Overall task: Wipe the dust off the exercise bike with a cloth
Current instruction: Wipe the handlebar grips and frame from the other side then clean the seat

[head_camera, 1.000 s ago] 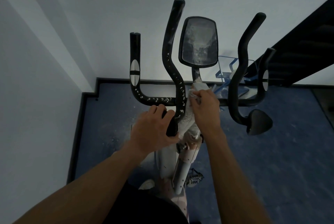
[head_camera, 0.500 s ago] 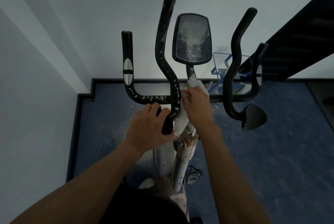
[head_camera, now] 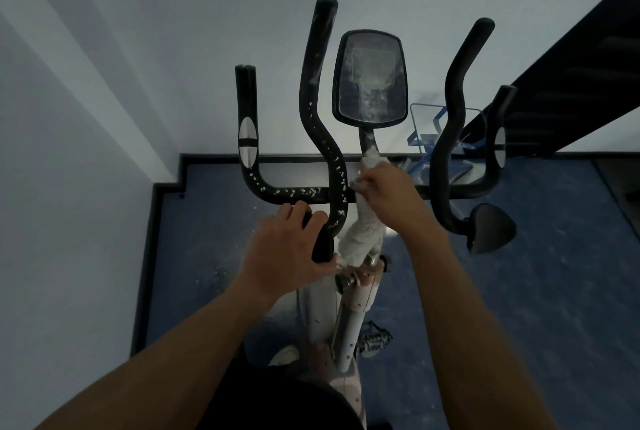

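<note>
A dust-flecked exercise bike [head_camera: 360, 294] stands on blue carpet [head_camera: 519, 291] in a room corner, its grimy console [head_camera: 369, 77] showing no legible brand or writing. The left hand [head_camera: 287, 253] curls around the base of a speckled black handlebar [head_camera: 320, 110], while the right hand [head_camera: 388, 194] pinches a white cloth [head_camera: 363, 232] against the console post.
</note>
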Demonstrator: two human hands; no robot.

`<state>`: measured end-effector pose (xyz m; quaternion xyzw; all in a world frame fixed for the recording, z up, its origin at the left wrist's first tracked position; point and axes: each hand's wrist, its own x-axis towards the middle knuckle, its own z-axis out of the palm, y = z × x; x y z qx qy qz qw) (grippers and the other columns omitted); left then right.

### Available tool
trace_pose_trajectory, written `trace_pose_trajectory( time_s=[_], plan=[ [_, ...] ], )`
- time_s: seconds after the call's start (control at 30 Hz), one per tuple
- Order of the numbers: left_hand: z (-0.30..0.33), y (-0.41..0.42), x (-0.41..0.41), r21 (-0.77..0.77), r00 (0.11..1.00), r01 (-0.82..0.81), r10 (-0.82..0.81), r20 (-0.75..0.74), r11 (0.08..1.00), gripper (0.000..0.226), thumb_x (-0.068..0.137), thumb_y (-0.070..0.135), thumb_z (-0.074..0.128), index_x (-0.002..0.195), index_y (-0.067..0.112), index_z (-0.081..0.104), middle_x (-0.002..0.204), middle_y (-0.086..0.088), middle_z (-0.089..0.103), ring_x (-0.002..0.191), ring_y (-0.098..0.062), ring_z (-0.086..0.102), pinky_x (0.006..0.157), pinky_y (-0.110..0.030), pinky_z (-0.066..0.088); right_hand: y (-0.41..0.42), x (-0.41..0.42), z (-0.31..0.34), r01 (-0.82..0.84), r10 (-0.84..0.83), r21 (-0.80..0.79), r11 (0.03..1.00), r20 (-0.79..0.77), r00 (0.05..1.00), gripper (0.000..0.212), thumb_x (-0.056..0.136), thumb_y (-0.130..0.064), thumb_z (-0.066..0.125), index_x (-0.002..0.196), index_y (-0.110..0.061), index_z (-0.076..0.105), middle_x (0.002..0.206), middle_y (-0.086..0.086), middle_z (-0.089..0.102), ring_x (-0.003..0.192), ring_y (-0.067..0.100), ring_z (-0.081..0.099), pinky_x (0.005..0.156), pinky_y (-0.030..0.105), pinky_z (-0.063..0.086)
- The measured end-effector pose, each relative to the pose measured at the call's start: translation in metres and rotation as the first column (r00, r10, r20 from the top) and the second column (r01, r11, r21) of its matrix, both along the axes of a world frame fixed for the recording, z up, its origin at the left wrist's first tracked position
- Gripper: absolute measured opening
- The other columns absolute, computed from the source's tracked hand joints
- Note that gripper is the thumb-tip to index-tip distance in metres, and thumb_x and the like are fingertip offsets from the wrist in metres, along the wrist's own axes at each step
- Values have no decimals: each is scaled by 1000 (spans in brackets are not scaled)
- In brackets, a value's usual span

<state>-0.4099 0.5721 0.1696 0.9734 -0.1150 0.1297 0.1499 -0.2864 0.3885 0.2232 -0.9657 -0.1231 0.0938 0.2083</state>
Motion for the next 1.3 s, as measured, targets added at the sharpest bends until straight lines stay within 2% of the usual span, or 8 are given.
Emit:
trace_pose_trajectory(
  time_s=[0.13, 0.27, 0.43, 0.63, 0.73, 0.83, 1.13, 1.3],
  plan=[
    [0, -1, 0, 9, 1000, -1, 1, 9, 1000, 60, 78, 68, 61, 112, 19, 62, 102, -4, 59, 86, -19, 53, 64, -32, 51, 16, -11, -3, 100, -103, 29, 995, 104, 989, 23, 104, -16, 55, 114, -6, 72, 118, 8, 56, 93, 10, 54, 91, 25, 45],
    [-1, -1, 0, 30, 1000, -6, 5, 21, 1000, 59, 79, 68, 60, 112, 19, 61, 102, -5, 59, 85, -19, 53, 65, -32, 52, 17, -42, -12, 178, -195, 184, 967, 75, 978, 26, 105, -14, 51, 125, -8, 67, 127, 6, 55, 94, 3, 49, 93, 17, 41],
    [-1, -2, 0, 36, 1000, -9, 8, 14, 999, 59, 78, 67, 61, 112, 19, 61, 103, -4, 59, 86, -19, 53, 64, -33, 53, 16, -46, -18, 321, -385, 305, 897, 179, 905, 22, 104, -17, 54, 120, -6, 65, 129, 11, 54, 103, 8, 51, 99, 31, 53],
    [-1, -3, 0, 44, 1000, -25, 25, -6, 999, 62, 77, 70, 60, 112, 18, 59, 103, -2, 58, 86, -17, 52, 65, -32, 53, 14, -66, -36, 263, -339, 367, 892, 157, 928, 21, 102, -18, 58, 115, -4, 67, 120, 10, 62, 98, 9, 58, 85, 12, 49],
    [1, -4, 1, 15, 998, -52, 53, -33, 999, 70, 74, 73, 63, 115, 15, 57, 102, -1, 59, 84, -15, 54, 65, -30, 53, 5, -82, -46, 336, -444, 464, 820, 144, 884, 19, 100, -18, 63, 113, -6, 69, 114, 6, 62, 100, 12, 63, 89, 24, 57],
    [4, -4, 2, -3, 997, -58, 57, -52, 998, 72, 73, 74, 64, 115, 16, 56, 102, 1, 57, 84, -14, 53, 63, -29, 53, 6, -105, -49, 363, -506, 545, 756, 135, 852, 21, 97, -14, 65, 117, -9, 69, 118, 3, 58, 101, 1, 59, 88, 7, 51],
    [6, 1, 6, -34, 998, -4, 1, -65, 999, 76, 68, 79, 64, 113, 17, 58, 101, 3, 60, 84, -13, 55, 63, -24, 43, 7, -129, -60, -9, -61, 457, 889, 138, 989, 34, 97, -5, 60, 129, -13, 67, 102, -3, 56, 87, -4, 55, 80, 7, 45],
    [5, 2, 6, -41, 997, 10, -13, -81, 999, 80, 66, 82, 57, 114, 18, 58, 103, 3, 59, 86, -13, 54, 65, -28, 51, 4, -120, -55, -30, -48, 402, 915, 183, 982, 30, 99, -7, 60, 127, -13, 69, 103, 6, 64, 88, 17, 64, 78, 31, 57]
  ],
)
